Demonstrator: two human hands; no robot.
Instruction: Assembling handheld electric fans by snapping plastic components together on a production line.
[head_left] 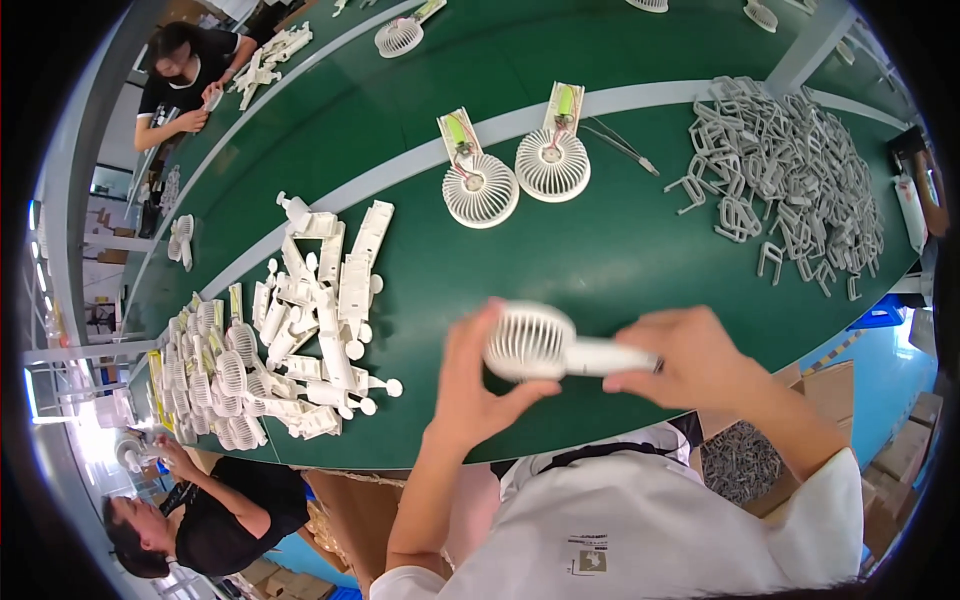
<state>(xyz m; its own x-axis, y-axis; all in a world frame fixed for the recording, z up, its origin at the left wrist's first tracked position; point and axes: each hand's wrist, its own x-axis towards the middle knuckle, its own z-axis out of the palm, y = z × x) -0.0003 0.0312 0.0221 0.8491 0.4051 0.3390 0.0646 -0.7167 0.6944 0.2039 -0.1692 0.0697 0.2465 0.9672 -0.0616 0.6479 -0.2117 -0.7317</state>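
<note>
Over the near edge of the green table I hold a white handheld fan (535, 342) sideways in both hands. My left hand (466, 378) is wrapped round its round slatted head. My right hand (690, 355), a little blurred, grips the far end of the handle with fingers and thumb. Beyond my hands lie two white fan halves, one on the left (480, 192) and one on the right (553, 166), their handles uncovered and showing green cells and thin wires. To their right is a thin dark tool or lead (625, 150) whose kind I cannot make out.
White handle covers (330, 330) lie heaped at left, beside a pile of fans (205, 375). Grey U-shaped clips (795, 180) are heaped at right; more fill a carton (742, 460) below. A conveyor belt (350, 110) runs behind. Two people work at left.
</note>
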